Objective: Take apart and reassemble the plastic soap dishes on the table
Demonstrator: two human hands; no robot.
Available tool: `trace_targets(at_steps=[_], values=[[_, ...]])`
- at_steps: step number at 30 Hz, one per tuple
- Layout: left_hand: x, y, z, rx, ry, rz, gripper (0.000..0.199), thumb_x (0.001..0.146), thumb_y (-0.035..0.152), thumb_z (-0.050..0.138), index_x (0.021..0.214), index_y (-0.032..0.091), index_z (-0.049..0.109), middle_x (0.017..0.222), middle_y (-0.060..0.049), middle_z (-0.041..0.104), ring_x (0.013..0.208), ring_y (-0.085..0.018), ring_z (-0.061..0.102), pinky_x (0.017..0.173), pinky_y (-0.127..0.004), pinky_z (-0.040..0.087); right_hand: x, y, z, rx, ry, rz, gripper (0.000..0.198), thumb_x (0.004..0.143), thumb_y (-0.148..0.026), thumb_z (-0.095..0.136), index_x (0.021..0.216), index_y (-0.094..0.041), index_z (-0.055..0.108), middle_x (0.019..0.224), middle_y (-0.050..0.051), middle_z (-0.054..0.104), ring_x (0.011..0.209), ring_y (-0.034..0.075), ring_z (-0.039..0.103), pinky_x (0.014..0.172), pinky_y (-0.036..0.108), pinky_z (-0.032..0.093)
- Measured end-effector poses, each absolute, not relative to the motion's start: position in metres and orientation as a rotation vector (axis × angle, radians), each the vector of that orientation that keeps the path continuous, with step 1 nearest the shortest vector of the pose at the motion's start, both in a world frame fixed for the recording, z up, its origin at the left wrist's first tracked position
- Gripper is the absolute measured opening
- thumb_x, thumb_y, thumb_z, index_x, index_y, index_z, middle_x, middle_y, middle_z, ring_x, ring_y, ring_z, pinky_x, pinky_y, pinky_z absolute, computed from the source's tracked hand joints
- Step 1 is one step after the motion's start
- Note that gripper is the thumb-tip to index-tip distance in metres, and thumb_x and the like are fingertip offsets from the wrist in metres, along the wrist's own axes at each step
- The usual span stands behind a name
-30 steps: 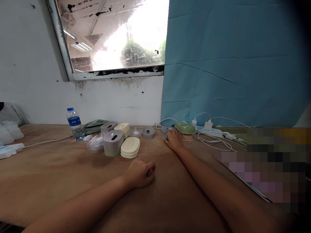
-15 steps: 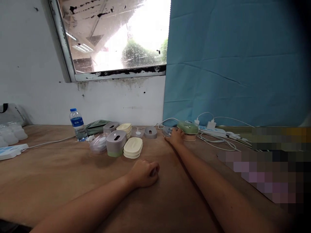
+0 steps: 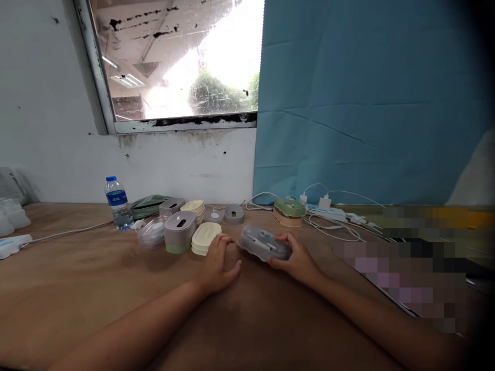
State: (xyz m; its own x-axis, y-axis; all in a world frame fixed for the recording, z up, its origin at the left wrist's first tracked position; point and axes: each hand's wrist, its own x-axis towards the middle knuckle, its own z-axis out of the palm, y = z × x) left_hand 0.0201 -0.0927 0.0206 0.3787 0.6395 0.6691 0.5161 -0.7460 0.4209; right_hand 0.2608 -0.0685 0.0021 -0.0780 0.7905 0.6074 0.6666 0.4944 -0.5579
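Note:
My right hand (image 3: 296, 260) grips a clear grey plastic case (image 3: 263, 243) and holds it just above the brown table (image 3: 77, 288), near the middle. My left hand (image 3: 218, 265) is open, fingers spread, resting on the table just left of the case and touching the stack of cream lids (image 3: 206, 237). A grey box on a green base (image 3: 179, 231) stands to the left of those lids.
A water bottle (image 3: 116, 202), a green pouch (image 3: 149, 205), clear lids (image 3: 151, 231) and more grey and cream parts line the back. A green and pink box (image 3: 290, 211) sits by a power strip (image 3: 327, 212) with white cables. White items lie at the far left.
My right hand has drawn back from the far side of the table with the clear grey case in it. My left hand has opened from a fist and moved forward toward the cream lids.

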Motion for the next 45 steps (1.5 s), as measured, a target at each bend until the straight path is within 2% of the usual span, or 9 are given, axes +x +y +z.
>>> trace_targets(at_steps=[9,15,22,25,28,31,34,39,45], values=[[0.013,-0.081,0.011,2.474,0.744,1.019,0.082,0.056,0.034,0.071,0.122,0.019,0.026,0.126,-0.014,0.028,0.121,-0.029,0.028,0.099,-0.045,0.029,0.256,-0.095,0.011,-0.811,-2.158,0.427,0.046,0.047,-0.024,0.073,0.083,-0.022,0.045,0.095,0.005,0.049,0.104,0.027,0.049,0.086,0.038,0.04],[0.014,-0.082,0.009,2.351,0.741,0.996,0.086,0.056,0.038,0.072,0.124,0.021,0.023,0.126,-0.013,0.027,0.119,-0.028,0.032,0.093,-0.042,0.038,0.262,-0.093,0.011,-0.751,-2.096,0.54,0.043,0.052,-0.03,0.075,0.086,-0.02,0.052,0.098,0.007,0.052,0.105,0.027,0.05,0.089,0.04,0.039],[0.014,-0.083,0.008,2.289,0.764,0.966,0.092,0.052,0.039,0.074,0.124,0.024,0.018,0.125,-0.012,0.03,0.109,-0.025,0.043,0.09,-0.041,0.039,0.262,-0.077,0.005,-0.807,-1.424,1.037,0.037,0.058,-0.046,0.07,0.079,-0.02,0.054,0.092,0.005,0.062,0.088,0.023,0.059,0.08,0.036,0.047],[0.012,-0.084,0.009,2.243,0.717,1.001,0.074,0.068,0.039,0.063,0.124,0.024,0.019,0.12,-0.011,0.036,0.102,-0.021,0.047,0.088,-0.04,0.04,0.263,-0.069,0.007,-0.833,-1.135,1.076,0.036,0.064,-0.052,0.062,0.079,-0.02,0.056,0.087,0.004,0.063,0.079,0.02,0.062,0.073,0.034,0.05],[0.008,-0.084,0.013,2.35,0.726,1.157,0.044,0.081,0.032,0.048,0.119,0.021,0.029,0.117,-0.011,0.039,0.106,-0.02,0.043,0.093,-0.039,0.037,0.266,-0.066,0.013,-0.871,-0.96,1.063,0.027,0.066,-0.044,0.061,0.075,-0.02,0.057,0.079,0.002,0.064,0.069,0.016,0.063,0.063,0.028,0.052],[0.008,-0.084,0.021,2.722,0.756,1.248,0.036,0.081,0.024,0.047,0.116,0.021,0.037,0.119,-0.01,0.04,0.113,-0.021,0.036,0.096,-0.04,0.032,0.269,-0.069,0.02,-0.893,-0.938,1.055,0.019,0.063,-0.028,0.064,0.078,-0.019,0.057,0.072,-0.001,0.064,0.053,0.011,0.059,0.045,0.02,0.047],[0.018,-0.081,0.033,3.126,0.689,1.253,0.037,0.082,0.014,0.043,0.117,0.024,0.04,0.122,-0.008,0.042,0.116,-0.022,0.033,0.098,-0.041,0.028,0.268,-0.078,0.027,-0.925,-0.96,1.095,0.025,0.063,-0.02,0.06,0.087,-0.02,0.056,0.066,-0.002,0.063,0.039,0.008,0.052,0.03,0.015,0.035],[0.044,-0.075,0.066,3.458,0.435,0.801,0.021,0.087,0.016,0.037,0.098,0.02,0.054,0.11,-0.004,0.054,0.108,-0.018,0.042,0.099,-0.037,0.029,0.263,-0.088,0.034,-0.967,-1.013,1.211,0.032,0.064,-0.017,0.053,0.096,-0.018,0.056,0.063,-0.002,0.061,0.032,0.005,0.046,0.024,0.012,0.023],[0.047,-0.066,0.1,3.427,0.237,0.405,0.022,0.087,0.013,0.034,0.096,0.019,0.053,0.101,-0.005,0.057,0.093,-0.016,0.049,0.082,-0.027,0.039,0.267,-0.086,0.035,-1.008,-1.0,1.271,0.03,0.073,-0.027,0.048,0.101,-0.017,0.056,0.067,0.001,0.062,0.035,0.005,0.048,0.027,0.013,0.028]])
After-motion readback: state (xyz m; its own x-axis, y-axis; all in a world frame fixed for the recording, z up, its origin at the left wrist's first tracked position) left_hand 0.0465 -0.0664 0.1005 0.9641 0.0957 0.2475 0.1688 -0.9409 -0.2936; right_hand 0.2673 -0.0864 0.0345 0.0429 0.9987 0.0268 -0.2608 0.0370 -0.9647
